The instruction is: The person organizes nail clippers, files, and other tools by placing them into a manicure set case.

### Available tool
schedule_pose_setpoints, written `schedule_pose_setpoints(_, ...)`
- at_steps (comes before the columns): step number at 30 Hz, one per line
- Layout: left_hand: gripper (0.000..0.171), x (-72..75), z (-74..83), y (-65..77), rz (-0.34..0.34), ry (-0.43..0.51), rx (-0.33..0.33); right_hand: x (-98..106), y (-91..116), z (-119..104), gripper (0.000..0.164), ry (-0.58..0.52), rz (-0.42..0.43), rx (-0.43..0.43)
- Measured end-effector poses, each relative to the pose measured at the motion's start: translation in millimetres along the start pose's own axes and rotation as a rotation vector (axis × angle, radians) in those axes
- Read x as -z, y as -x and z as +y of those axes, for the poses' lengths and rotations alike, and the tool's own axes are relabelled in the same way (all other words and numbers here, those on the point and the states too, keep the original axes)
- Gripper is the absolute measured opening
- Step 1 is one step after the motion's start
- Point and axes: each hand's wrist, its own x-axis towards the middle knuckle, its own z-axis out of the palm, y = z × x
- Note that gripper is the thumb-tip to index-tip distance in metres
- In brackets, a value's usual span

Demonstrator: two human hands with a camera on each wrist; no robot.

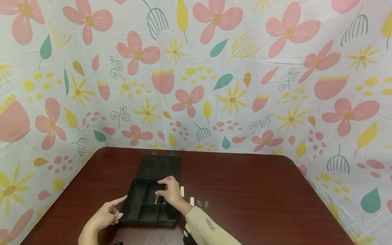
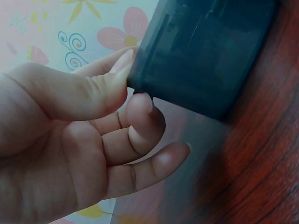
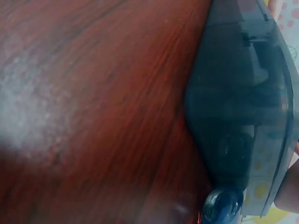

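A pale beige sleeve [image 1: 206,222] reaches nearly to the right wrist [image 1: 182,205], with small dark lettering [image 1: 210,225] printed along it.

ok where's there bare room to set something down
Most room: the table from the clear pieces to its right edge. A smaller patch lies left of the black case, beyond the left hand. Crowded: just right of the case, with white sticks, those pieces and the right sleeve.

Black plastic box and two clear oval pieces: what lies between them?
In the head view, two white cylindrical pieces lie between the box and the clear pieces; the person's right wrist partly hides it.
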Motion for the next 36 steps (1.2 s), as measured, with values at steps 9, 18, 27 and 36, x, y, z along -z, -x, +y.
schedule_pose_setpoints(9,0.059,-1.4,0.6,0.2,0.012,-0.008,0.015,5,1,-1,0.035,-0.039,-0.015,-0.017)
schedule_pose_setpoints(18,0.058,-3.2,1.6,0.6,0.034,-0.014,0.031,13,4,1,0.034,-0.112,0.043,0.014)
schedule_pose_setpoints(27,0.060,-2.0,0.3,-1.0,0.021,-0.006,0.038,34,14,-23,0.032,-0.194,0.045,0.041)
schedule_pose_setpoints(36,0.059,-2.6,0.3,1.2,0.025,-0.006,0.019,58,25,-39,0.030,-0.217,0.042,0.043)
